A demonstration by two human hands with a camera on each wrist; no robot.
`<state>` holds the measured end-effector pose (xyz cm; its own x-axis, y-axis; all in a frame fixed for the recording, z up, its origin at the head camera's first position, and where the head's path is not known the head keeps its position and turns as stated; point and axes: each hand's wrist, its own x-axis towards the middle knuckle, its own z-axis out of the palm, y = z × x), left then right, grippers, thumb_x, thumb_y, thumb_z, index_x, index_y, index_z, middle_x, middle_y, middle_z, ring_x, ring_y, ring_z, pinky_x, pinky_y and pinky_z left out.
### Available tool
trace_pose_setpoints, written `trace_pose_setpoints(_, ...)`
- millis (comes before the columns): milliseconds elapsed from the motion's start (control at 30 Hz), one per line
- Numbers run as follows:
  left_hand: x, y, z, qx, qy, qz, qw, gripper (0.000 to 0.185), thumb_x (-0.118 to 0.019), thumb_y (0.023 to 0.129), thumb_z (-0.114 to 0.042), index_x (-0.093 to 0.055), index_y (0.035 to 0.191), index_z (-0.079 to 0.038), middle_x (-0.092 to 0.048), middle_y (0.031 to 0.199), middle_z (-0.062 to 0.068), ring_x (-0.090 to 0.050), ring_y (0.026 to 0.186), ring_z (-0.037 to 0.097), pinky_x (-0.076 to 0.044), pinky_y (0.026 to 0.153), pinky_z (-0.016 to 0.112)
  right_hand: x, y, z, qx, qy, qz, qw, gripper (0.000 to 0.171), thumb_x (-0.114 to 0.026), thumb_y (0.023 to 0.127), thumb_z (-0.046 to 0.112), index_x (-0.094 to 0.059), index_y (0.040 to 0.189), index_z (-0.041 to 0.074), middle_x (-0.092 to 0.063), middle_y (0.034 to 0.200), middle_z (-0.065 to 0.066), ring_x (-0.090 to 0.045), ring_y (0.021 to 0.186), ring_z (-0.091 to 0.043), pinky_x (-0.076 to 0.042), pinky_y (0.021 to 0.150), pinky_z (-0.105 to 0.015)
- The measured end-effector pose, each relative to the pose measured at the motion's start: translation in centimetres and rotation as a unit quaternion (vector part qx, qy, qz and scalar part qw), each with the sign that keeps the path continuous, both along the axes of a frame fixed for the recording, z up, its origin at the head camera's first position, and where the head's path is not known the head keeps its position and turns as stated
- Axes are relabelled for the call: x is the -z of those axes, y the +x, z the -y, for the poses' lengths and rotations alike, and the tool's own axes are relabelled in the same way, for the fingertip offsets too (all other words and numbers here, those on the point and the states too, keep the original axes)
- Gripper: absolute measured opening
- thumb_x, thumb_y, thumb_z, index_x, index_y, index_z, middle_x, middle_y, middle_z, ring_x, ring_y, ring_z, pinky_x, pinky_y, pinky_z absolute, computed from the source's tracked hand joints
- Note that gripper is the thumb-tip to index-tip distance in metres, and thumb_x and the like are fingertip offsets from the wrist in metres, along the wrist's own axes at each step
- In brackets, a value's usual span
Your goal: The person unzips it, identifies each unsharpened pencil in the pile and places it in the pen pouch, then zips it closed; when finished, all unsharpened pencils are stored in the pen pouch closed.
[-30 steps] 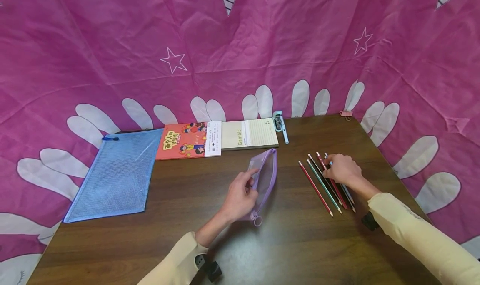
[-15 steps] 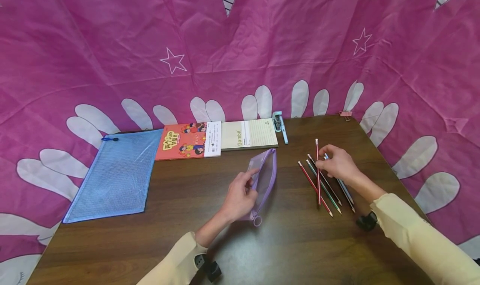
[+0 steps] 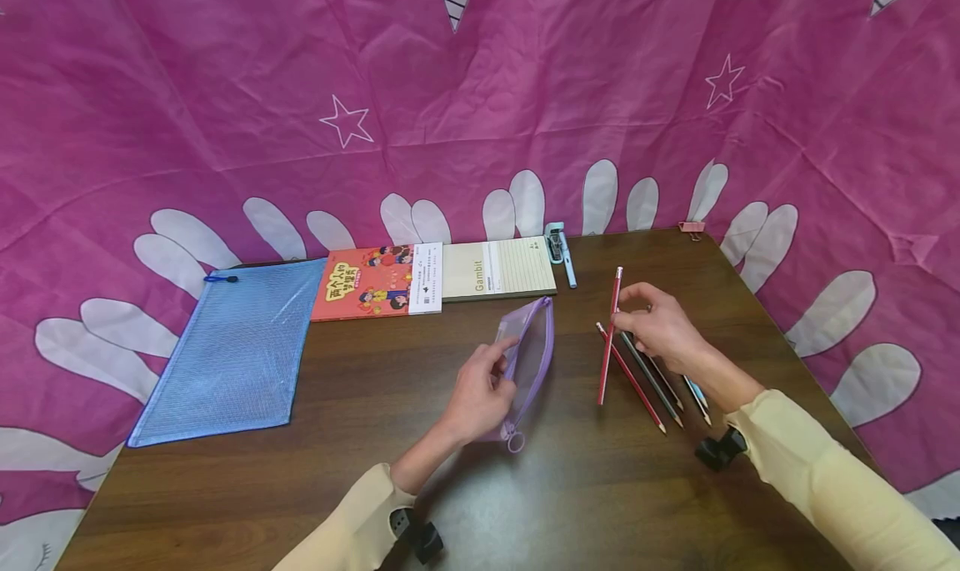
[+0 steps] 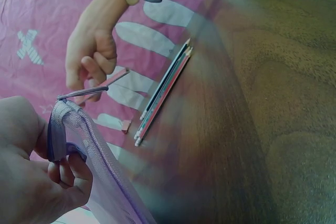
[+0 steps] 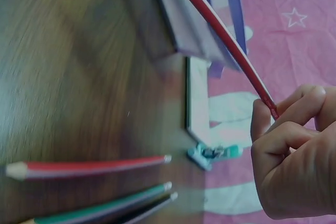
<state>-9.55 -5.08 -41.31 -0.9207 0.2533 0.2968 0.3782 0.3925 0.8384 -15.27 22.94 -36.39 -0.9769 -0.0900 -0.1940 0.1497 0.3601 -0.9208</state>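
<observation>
Her right hand (image 3: 660, 329) pinches a red pencil (image 3: 609, 338) above the loose pencils (image 3: 648, 379), while the left hand (image 3: 480, 392) grips the purple mesh pouch's (image 3: 531, 358) rim.

Cream lined notepad with olive-green binding strip (image 3: 498, 267): the word "Gambit", printed sideways along the strip.
Red-orange illustrated booklet with cartoon figures (image 3: 377, 281): yellow Chinese title characters on the cover, too small to read with certainty.
Booklet white side panel: fine print and a barcode-like mark, illegible.
</observation>
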Motion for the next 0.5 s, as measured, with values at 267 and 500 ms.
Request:
trace_pose_setpoints(267, 0.0, 0.1, -0.1, -0.002, -0.002, 0.0, 1.0, 0.063, -0.053, 0.071, 0.011, -0.06, 0.133, 0.001, -0.05, 0.088, 0.004, -0.049, 0.073, 0.009, -0.048, 0.067, 0.025, -0.5, 0.6, 1.9, 0.003, -0.085, -0.007, 0.996, 0.033, -0.058, 0.091, 0.004, -0.042, 0.121, 0.001, -0.066, 0.075, 0.001, -0.037, 0.046, -0.006, -0.03, 0.043, -0.019)
trace_pose_setpoints(500, 0.0, 0.1, -0.1, 0.0, 0.002, 0.005, 1.0, 0.064, -0.053, 0.071, 0.011, -0.059, 0.134, 0.001, -0.051, 0.088, 0.005, -0.049, 0.073, 0.009, -0.048, 0.067, 0.025, -0.5, 0.7, 4.0, 0.036, -0.134, -0.003, 0.99, 0.028, -0.056, 0.091, 0.003, -0.042, 0.116, 0.005, -0.069, 0.076, 0.0, -0.039, 0.045, -0.007, -0.027, 0.041, -0.019)
